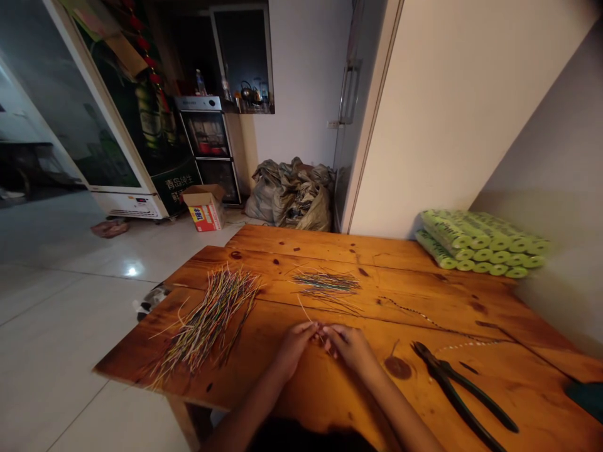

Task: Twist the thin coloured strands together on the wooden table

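Observation:
A thin pale wire [305,309] sticks up and to the left from between my fingertips, above the wooden table. My left hand [296,344] pinches it with thumb and fingers. Against those fingertips, my right hand [348,345] is also closed on the wire, its fingers curled inward. To the left lies a large heap of coloured wires [217,320], mostly yellowish. A smaller bundle of dark and coloured wires [330,282] is spread just beyond my hands. Cutting pliers [445,375] with dark handles rest to the right of my right hand, jaws pointing away from me.
On the wooden table [311,402], a beaded-looking strand [419,315] and a thin rod tool with a dark green handle [584,397] lie at right. Stacked green rolls [480,245] sit by the wall. Beyond are sacks [292,194], a carton [205,208] and a fridge [127,201].

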Action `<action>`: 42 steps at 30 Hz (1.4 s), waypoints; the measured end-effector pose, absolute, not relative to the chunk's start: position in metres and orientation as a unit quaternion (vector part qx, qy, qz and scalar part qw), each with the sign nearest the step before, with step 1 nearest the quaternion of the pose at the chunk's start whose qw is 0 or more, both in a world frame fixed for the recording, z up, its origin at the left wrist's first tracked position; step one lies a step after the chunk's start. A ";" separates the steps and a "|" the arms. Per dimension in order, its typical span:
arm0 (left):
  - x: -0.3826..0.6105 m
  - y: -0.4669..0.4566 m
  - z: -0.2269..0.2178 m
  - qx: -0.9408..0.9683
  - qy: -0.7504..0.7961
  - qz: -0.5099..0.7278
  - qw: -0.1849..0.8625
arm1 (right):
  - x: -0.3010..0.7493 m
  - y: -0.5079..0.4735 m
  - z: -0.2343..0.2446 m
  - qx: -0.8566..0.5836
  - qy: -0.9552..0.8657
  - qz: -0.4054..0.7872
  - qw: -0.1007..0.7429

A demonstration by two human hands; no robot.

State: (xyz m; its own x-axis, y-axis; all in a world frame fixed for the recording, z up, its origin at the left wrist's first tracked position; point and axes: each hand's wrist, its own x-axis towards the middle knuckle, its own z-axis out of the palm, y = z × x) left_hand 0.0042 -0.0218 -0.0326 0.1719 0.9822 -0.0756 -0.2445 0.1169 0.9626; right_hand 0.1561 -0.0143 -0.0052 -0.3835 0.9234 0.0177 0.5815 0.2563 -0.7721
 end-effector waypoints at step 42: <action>0.030 0.060 -0.029 0.350 0.303 0.598 0.655 | 0.212 0.077 -0.054 -0.536 -0.801 0.031 0.265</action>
State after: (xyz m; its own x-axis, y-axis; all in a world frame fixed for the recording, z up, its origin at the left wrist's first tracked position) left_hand 0.0303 0.0604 -0.0291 0.1019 0.9946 0.0209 -0.5699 0.0411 0.8207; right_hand 0.2124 0.0768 -0.0541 -0.2853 0.8750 0.3912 0.8419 0.4238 -0.3339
